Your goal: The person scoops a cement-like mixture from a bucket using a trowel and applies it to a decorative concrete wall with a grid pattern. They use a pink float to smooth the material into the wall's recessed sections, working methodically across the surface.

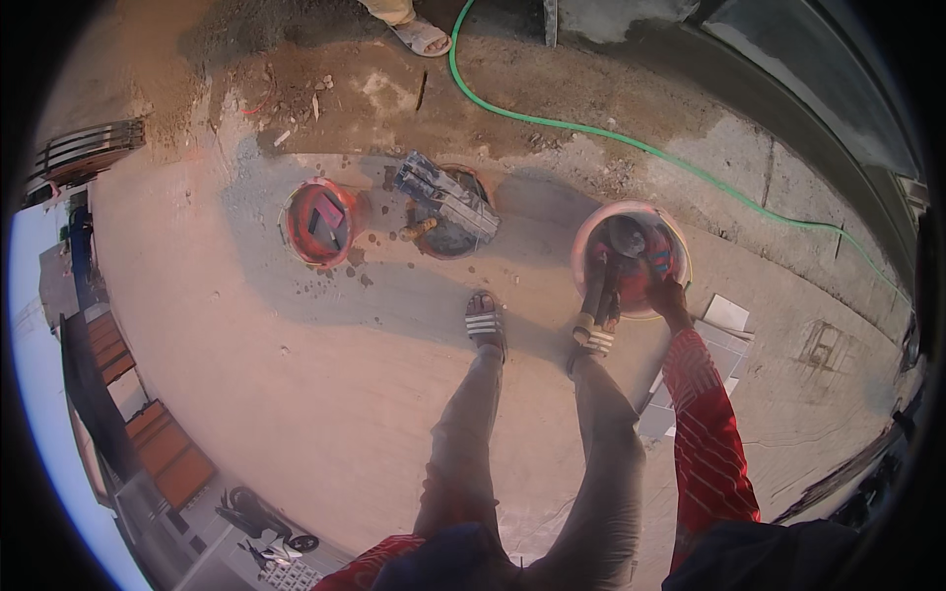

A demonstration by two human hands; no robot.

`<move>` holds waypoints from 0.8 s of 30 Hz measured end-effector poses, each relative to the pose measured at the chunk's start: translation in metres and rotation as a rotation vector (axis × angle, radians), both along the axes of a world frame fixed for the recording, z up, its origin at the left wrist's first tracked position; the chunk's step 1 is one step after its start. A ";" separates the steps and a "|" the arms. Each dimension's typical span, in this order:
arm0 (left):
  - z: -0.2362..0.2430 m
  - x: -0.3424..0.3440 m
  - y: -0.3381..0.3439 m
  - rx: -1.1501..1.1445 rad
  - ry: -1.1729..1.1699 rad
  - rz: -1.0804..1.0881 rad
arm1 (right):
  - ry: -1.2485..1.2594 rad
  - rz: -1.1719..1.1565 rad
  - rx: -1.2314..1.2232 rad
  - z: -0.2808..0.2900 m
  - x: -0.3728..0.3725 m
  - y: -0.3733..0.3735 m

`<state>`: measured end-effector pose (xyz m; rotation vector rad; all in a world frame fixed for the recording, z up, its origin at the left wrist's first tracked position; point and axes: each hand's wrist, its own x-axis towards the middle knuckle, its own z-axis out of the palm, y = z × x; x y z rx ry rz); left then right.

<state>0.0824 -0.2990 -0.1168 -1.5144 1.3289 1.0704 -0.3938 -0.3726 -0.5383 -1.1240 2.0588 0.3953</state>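
My right hand (668, 297) reaches to the right side of a red bucket (601, 222), its fingers closed on something I cannot make out. Inside the bucket are a dark rounded object (627, 236) and dark tools (599, 286) whose handles lean over the near rim beside my right sandalled foot. A bit of my left red sleeve shows at the lower edge; that hand is out of sight.
Another red bucket (293, 231) holds flat tools; beside it lies a dark tub (439, 246) with long grey pieces across it. A green hose (591, 129), someone's sandalled foot (422, 37), stacked tiles (727, 315) and a parked two-wheeler (251, 517) are around.
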 end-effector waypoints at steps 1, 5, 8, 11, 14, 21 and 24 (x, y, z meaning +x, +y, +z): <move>0.004 0.004 0.006 -0.003 -0.022 0.035 | -0.111 -0.067 0.043 -0.006 0.021 -0.014; 0.019 0.012 0.017 -0.003 -0.099 0.131 | -0.570 -0.498 0.127 0.006 0.113 -0.051; 0.003 0.005 -0.003 -0.006 0.076 0.064 | -0.821 -0.270 -0.277 -0.015 0.005 0.009; 0.021 0.020 0.011 -0.029 -0.003 0.177 | -0.782 -0.586 -0.120 0.031 0.073 -0.007; 0.011 0.043 0.036 -0.128 -0.086 0.312 | -0.537 -0.497 -0.091 0.136 0.113 -0.025; -0.058 0.088 0.064 -0.232 -0.108 0.541 | -0.515 -0.644 -0.011 0.274 0.220 -0.026; -0.057 0.095 0.044 -0.174 -0.147 0.551 | -0.399 0.056 -0.178 0.216 0.262 -0.004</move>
